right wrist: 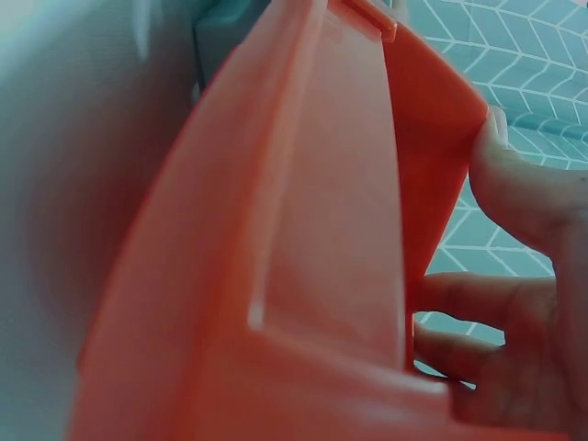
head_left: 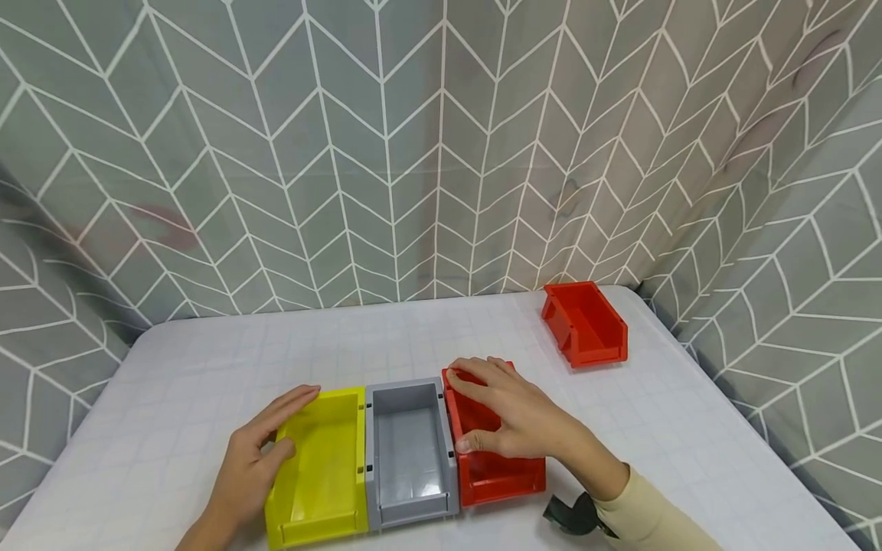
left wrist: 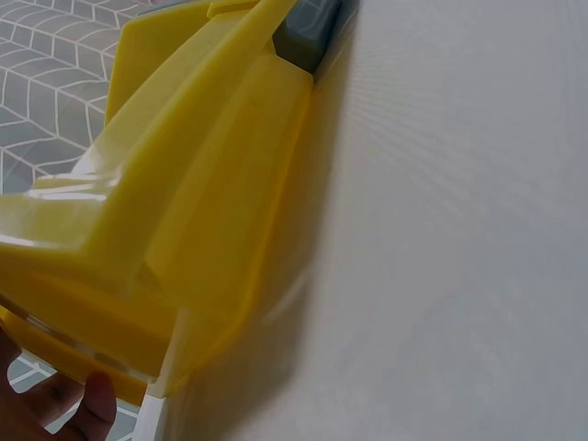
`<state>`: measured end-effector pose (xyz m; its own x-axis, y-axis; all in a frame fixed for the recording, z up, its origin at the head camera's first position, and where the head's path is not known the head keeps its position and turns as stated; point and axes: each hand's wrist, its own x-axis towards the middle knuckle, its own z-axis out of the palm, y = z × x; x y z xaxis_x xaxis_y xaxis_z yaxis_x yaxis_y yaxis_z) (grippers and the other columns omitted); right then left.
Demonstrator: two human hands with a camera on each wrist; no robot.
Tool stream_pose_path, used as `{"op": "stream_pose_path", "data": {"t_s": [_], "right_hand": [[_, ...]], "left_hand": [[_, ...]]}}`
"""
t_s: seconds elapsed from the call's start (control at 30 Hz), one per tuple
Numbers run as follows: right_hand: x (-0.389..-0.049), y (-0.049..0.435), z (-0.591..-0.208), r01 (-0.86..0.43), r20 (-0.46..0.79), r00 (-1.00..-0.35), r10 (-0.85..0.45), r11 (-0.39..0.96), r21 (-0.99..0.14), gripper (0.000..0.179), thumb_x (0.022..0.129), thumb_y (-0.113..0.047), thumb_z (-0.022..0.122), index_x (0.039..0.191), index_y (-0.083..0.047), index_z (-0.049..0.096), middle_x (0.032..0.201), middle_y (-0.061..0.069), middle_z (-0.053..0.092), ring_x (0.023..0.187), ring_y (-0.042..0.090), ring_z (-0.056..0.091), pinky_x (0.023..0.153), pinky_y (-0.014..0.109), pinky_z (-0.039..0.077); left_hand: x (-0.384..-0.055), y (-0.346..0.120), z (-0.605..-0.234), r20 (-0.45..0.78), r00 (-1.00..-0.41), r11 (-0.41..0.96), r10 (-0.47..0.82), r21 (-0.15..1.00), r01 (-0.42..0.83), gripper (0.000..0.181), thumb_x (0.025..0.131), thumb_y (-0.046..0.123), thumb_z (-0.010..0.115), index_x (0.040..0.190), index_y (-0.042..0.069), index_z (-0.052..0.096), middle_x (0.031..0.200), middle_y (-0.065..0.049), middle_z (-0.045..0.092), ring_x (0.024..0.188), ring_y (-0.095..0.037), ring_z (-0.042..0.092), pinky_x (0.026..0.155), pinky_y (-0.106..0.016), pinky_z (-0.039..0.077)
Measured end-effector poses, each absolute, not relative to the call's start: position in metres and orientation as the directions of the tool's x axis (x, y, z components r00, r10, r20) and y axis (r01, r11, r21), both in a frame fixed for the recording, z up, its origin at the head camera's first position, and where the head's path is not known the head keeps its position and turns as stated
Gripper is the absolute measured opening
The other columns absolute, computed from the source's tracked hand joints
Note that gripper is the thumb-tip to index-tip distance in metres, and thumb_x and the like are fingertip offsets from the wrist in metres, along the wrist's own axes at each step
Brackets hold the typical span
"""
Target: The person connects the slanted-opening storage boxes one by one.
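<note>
Three plastic storage bins stand side by side on the table: a yellow bin (head_left: 327,459), a grey bin (head_left: 409,440) in the middle and a red bin (head_left: 503,486). My left hand (head_left: 249,467) holds the yellow bin by its outer left side, thumb over the rim and fingers toward the back corner. Reaching across the red bin, my right hand (head_left: 520,417) grips it with the thumb at the side next to the grey bin and fingers at the back rim. In the right wrist view, the thumb (right wrist: 491,138) presses the red wall. Small dark slots line the bins' adjoining rims.
Another red bin (head_left: 592,325) sits apart at the table's back right. A dark strap-like piece (head_left: 579,514) is by the right sleeve. The white-covered table (head_left: 207,367) ends at a patterned grey curtain (head_left: 413,153) behind and on both sides.
</note>
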<state>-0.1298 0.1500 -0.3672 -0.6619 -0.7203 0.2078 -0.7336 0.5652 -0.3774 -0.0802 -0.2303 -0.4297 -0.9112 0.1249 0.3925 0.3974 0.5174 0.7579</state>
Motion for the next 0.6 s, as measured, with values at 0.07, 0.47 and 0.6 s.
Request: {"op": "stream_pose_path", "data": {"t_s": [0.07,0.47,0.6], "right_hand": [[-0.13,0.149,-0.37,-0.737,0.19,-0.659,-0.728,0.572,-0.361,0.082,0.091,-0.057,0.072,0.149,-0.002,0.055,0.156,0.011,0.045,0.145,0.031,0.038,0.117,0.061,0.025],[-0.13,0.15,-0.383,-0.727,0.193,-0.666,-0.721,0.568,-0.385,0.086,0.089,-0.058,0.075,0.151,-0.004,0.053,0.156,0.008,0.044,0.143,0.03,0.039,0.114,0.06,0.032],[-0.131,0.151,-0.385,-0.724,0.195,-0.666,-0.72,0.561,-0.4,0.087,0.088,-0.058,0.077,0.153,-0.006,0.051,0.157,0.006,0.043,0.143,0.03,0.038,0.115,0.059,0.03]], "left_hand": [[-0.079,-0.23,-0.43,0.392,-0.912,0.52,0.12,0.758,0.394,0.074,0.086,-0.021,0.052,0.146,0.021,0.062,0.149,-0.004,0.057,0.132,0.0,0.048,0.077,-0.02,0.046],[-0.079,-0.23,-0.429,0.384,-0.915,0.509,0.121,0.767,0.389,0.073,0.087,-0.021,0.051,0.146,0.02,0.062,0.15,-0.006,0.056,0.135,0.001,0.045,0.08,-0.018,0.045],[-0.078,-0.229,-0.43,0.381,-0.917,0.508,0.116,0.771,0.385,0.073,0.086,-0.021,0.052,0.146,0.02,0.062,0.15,-0.007,0.056,0.135,0.001,0.045,0.08,-0.019,0.045]]}}
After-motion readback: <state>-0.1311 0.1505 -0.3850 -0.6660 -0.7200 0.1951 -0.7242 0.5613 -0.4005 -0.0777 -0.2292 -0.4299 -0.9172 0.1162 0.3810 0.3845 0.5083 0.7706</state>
